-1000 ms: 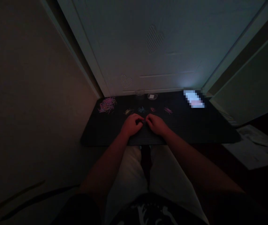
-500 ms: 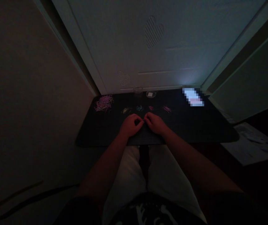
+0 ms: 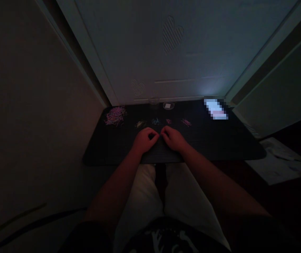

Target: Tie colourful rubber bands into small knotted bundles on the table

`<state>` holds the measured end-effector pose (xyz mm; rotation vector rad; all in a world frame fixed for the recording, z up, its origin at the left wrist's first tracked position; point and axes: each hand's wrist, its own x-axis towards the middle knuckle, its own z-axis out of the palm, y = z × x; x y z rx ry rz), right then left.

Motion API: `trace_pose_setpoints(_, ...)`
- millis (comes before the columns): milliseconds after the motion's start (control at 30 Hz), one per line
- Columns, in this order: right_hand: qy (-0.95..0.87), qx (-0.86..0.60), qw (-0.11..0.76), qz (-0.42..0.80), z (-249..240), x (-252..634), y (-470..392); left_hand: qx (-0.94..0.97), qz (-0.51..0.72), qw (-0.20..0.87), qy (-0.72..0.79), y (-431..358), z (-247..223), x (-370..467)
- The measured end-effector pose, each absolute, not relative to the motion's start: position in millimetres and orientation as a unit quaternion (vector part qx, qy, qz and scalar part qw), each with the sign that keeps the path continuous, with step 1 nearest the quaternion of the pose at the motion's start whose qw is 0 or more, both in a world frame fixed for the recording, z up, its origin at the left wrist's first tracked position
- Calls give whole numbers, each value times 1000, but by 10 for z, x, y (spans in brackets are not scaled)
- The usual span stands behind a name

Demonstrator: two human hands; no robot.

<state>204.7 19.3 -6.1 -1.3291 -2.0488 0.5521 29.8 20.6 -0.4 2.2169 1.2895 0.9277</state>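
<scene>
My left hand point(image 3: 146, 139) and my right hand point(image 3: 173, 138) rest close together over the black table point(image 3: 218, 144), each with thumb and fingers pinched. Whatever sits between the fingertips is too small and dark to make out. Just beyond the hands lie small groups of thin strands that look like rubber bands: a yellowish group point(image 3: 140, 123), a blue group point(image 3: 156, 121), a small pink group point(image 3: 168, 121) and a pink-purple group point(image 3: 186, 122). A larger mixed-colour pile point(image 3: 115, 116) lies at the table's far left.
A clear round container point(image 3: 154, 102) and a clear round lid with a white label point(image 3: 168, 105) stand at the back edge. A lit, blurred-out screen point(image 3: 215, 109) lies at the back right. Behind the table rises a white door point(image 3: 139, 45) with heart reliefs.
The fingertips of my two hands have come slightly apart from each other. The whole view has shifted a little; the groups on the table look the same.
</scene>
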Motion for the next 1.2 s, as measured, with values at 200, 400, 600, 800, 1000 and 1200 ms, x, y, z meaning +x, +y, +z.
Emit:
trace_pose_setpoints(200, -766, -497, 317, 257, -54, 2055, 182, 800, 339, 201, 452, 235, -35, 289)
trace_pose_setpoints(400, -775, -493, 306, 251, -74, 2055, 206, 802, 344, 195, 448, 246, -62, 285)
trace_pose_setpoints(600, -770, -504, 311, 235, -102, 2049, 229, 796, 344, 200, 455, 237, -51, 284)
trace_pose_setpoints(800, -762, -511, 320, 236, -65, 2044, 216, 795, 342, 196, 461, 228, -40, 281)
trace_pose_setpoints(1000, -750, -489, 353, 269, -72, 2058, 206, 795, 336, 195, 466, 236, -41, 277)
trace_pose_setpoints(1200, -745, -497, 351, 274, -97, 2053, 221, 794, 333, 190, 472, 245, -48, 272)
